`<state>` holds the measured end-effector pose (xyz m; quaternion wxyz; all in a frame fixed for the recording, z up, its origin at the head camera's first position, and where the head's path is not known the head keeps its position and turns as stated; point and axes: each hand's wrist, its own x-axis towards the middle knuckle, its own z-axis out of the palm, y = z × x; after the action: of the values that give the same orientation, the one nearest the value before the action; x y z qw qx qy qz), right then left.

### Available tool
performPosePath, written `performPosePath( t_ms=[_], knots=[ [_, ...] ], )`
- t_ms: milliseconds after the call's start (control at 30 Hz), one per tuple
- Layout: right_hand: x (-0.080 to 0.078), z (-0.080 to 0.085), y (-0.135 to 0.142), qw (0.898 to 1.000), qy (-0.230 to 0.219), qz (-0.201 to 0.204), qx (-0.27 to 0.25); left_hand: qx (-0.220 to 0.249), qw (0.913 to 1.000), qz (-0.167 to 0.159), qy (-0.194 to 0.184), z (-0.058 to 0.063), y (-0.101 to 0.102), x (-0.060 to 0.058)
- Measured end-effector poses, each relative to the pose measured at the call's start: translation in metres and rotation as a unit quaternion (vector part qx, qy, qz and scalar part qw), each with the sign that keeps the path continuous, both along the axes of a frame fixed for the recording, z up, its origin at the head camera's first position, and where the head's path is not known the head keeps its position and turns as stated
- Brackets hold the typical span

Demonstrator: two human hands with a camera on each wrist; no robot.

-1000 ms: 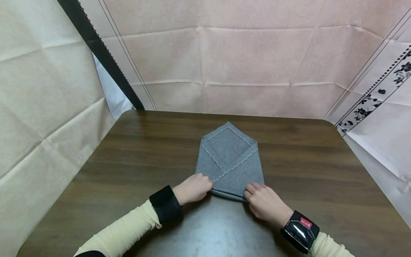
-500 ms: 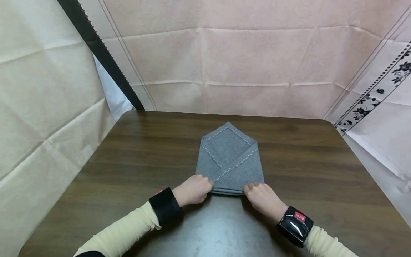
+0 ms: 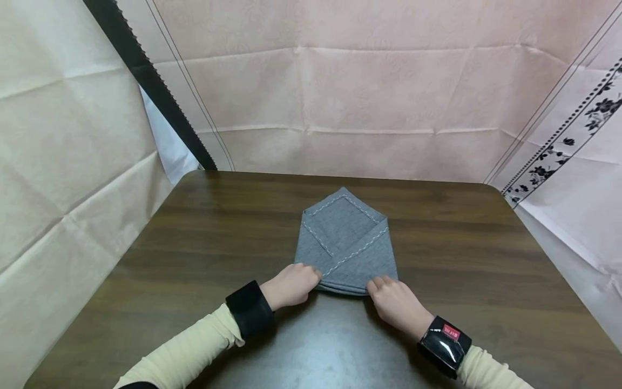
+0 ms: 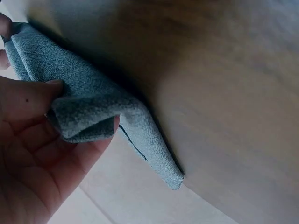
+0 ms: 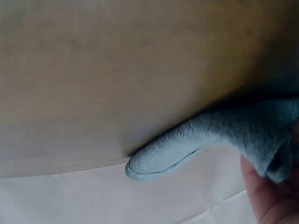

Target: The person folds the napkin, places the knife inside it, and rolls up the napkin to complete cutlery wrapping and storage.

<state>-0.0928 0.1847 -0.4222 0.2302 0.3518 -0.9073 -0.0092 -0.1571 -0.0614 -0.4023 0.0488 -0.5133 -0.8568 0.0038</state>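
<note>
A folded grey-blue piece of stitched fabric (image 3: 347,237) lies on the brown table, its pointed end away from me and white zigzag seams across its top. My left hand (image 3: 293,283) pinches the left corner of its near edge. In the left wrist view, the thumb and fingers of the left hand (image 4: 42,140) hold the layered edge of the fabric (image 4: 84,88). At the right near corner, my right hand (image 3: 398,302) pinches the same edge. Only part of the right hand (image 5: 266,196) shows in the right wrist view, under the curled fabric edge (image 5: 252,140).
The wooden table (image 3: 233,227) has rounded far corners. Beyond its far edge hangs a pale pink cloth (image 3: 369,97), with a black strip (image 3: 150,81) at left and a floral band (image 3: 554,156) at right.
My right hand has shifted slightly left and away from me, and the fabric's near edge there has come up level with the left corner. The left hand keeps its hold nearly still.
</note>
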Motion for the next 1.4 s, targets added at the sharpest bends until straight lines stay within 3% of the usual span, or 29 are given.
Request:
performPosePath(
  t_ms=[167,333,533,667,767,867,1000,1167,1267,1400],
  knots=[
    [0.001,-0.003,0.0,1.0,0.004,-0.008,-0.022,0.001,0.9992,0.018,-0.035,0.001,0.0,-0.001],
    [-0.001,0.004,0.003,0.995,-0.063,-0.036,-0.063,-0.009,0.9948,0.043,-0.092,0.004,-0.002,-0.006],
    [-0.013,0.012,0.009,0.974,-0.19,-0.06,-0.106,0.012,0.9897,0.043,-0.136,0.003,-0.006,-0.016],
    [-0.021,0.015,0.016,0.957,-0.249,-0.08,-0.127,0.037,0.9898,0.042,-0.131,0.001,-0.005,-0.024],
    [-0.026,0.014,0.022,0.946,-0.275,-0.099,-0.143,0.045,0.9892,0.063,-0.124,-0.001,-0.004,-0.028],
    [-0.03,0.011,0.023,0.948,-0.253,-0.118,-0.154,0.039,0.9877,0.101,-0.113,-0.001,-0.002,-0.028],
    [-0.035,0.009,0.025,0.955,-0.204,-0.142,-0.162,0.013,0.9866,0.148,-0.069,-0.001,0.002,-0.03],
    [-0.043,0.01,0.03,0.957,-0.172,-0.193,-0.129,-0.01,0.9828,0.183,-0.019,0.0,0.007,-0.032],
    [-0.044,0.014,0.04,0.956,-0.171,-0.206,-0.122,-0.006,0.9834,0.179,0.027,0.001,0.009,-0.031],
    [-0.039,0.022,0.055,0.944,-0.236,-0.167,-0.159,0.029,0.986,0.124,0.108,0.002,0.009,-0.025]
  ],
)
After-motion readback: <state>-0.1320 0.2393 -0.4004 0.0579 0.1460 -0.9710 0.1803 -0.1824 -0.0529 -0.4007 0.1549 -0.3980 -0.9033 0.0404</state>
